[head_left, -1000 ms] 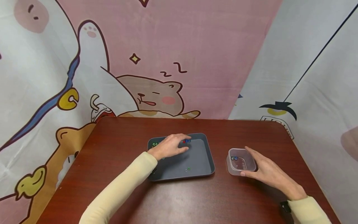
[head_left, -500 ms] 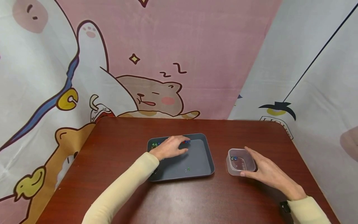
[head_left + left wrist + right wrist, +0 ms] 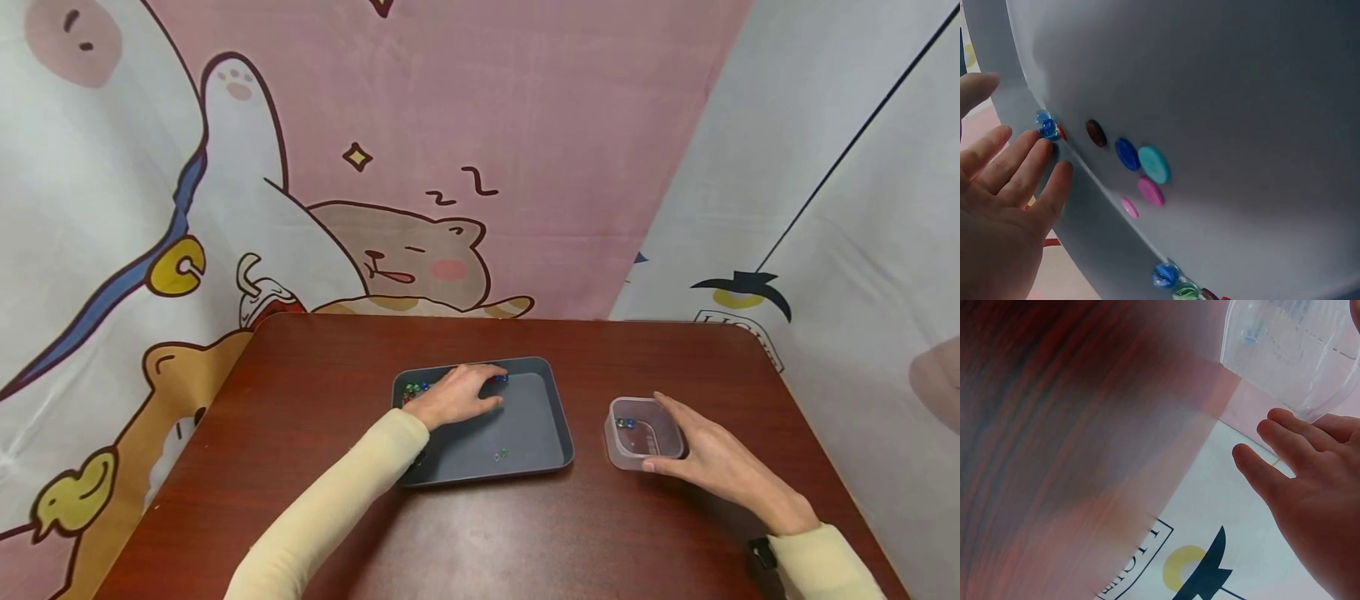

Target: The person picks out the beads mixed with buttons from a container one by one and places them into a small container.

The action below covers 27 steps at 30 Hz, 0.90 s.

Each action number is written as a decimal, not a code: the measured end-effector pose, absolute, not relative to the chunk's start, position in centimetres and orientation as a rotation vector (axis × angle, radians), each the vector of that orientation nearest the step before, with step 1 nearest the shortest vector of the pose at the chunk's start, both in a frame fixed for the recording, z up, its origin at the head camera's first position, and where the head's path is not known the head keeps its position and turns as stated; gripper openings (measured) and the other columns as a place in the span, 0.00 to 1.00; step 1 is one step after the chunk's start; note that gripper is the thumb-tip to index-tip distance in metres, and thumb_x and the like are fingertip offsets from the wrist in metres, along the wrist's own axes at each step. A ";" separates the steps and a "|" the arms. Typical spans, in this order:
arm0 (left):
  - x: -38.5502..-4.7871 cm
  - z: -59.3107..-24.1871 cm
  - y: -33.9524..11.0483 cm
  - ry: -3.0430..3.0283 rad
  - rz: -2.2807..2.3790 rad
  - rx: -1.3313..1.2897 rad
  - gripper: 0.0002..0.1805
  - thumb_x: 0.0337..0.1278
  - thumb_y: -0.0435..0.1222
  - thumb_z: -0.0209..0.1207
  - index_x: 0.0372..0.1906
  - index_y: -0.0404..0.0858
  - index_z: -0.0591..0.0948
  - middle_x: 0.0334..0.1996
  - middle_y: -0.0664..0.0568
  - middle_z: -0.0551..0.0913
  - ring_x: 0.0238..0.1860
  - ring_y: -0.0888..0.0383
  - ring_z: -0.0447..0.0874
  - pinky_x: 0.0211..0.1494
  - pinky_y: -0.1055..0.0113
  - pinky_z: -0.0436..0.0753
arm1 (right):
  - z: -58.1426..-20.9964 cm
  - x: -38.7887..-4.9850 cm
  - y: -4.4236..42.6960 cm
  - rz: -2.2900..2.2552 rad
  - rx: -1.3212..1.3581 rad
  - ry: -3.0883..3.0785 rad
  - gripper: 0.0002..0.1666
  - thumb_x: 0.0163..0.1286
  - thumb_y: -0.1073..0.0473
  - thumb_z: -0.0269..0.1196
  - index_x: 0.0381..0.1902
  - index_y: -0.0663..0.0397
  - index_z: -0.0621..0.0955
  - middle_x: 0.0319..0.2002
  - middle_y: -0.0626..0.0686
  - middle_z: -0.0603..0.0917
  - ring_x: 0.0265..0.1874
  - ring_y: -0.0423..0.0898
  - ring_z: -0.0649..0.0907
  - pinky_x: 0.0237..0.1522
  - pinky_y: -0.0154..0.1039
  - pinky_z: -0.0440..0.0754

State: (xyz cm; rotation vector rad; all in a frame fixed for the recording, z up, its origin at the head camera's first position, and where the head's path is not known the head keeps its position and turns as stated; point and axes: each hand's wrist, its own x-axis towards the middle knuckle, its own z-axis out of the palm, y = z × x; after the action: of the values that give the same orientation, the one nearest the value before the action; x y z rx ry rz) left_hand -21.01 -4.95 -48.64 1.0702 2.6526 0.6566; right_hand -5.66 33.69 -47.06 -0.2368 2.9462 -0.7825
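My left hand (image 3: 457, 396) is over the grey tray (image 3: 536, 425), its fingers loosely extended. In the left wrist view, those fingertips are at blue glass marbles (image 3: 1048, 129) and a small red piece along the tray's far edge; contact is hard to tell. Beside them lie a brown button (image 3: 1096, 133), a blue button (image 3: 1127, 154), a turquoise button (image 3: 1154, 164) and two pink buttons (image 3: 1151, 190). My right hand (image 3: 720, 458) holds a clear plastic container (image 3: 622, 457) between thumb and fingers on the table. Blue marbles (image 3: 628, 423) lie inside it.
More marbles and small red pieces sit in the tray's far left corner, including a green marble (image 3: 1185, 291). Two small clear-green marbles (image 3: 502, 455) lie near the tray's front edge. A patterned cloth (image 3: 562, 167) hangs behind the brown table (image 3: 480, 542).
My left hand has shifted slightly toward the tray's far edge, its fingertips now covering more of the blue marbles there. The right hand and the container stay in place.
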 end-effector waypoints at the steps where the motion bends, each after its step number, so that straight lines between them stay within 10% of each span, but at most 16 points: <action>1: -21.0 -48.7 -4.9 2.652 0.655 1.065 0.30 0.70 0.44 0.65 0.72 0.39 0.75 0.69 0.47 0.78 0.68 0.52 0.77 0.69 0.55 0.75 | -47.1 -5.7 33.7 -0.783 -0.239 2.948 0.71 0.54 0.25 0.73 0.79 0.64 0.60 0.72 0.71 0.67 0.61 0.68 0.75 0.57 0.70 0.76; 27: -21.2 -49.3 -5.7 2.673 0.670 1.117 0.21 0.71 0.34 0.64 0.66 0.36 0.81 0.62 0.47 0.83 0.65 0.50 0.80 0.67 0.54 0.77 | -47.0 -5.7 33.6 -0.792 -0.238 2.947 0.72 0.53 0.25 0.74 0.79 0.65 0.60 0.72 0.72 0.67 0.61 0.68 0.75 0.57 0.70 0.76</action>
State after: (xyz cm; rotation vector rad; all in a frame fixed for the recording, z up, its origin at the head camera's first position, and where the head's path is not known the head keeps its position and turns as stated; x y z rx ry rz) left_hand -21.20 -5.73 -49.32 1.1175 2.6729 0.6695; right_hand -5.67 33.64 -47.02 -0.2378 2.9466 -0.7915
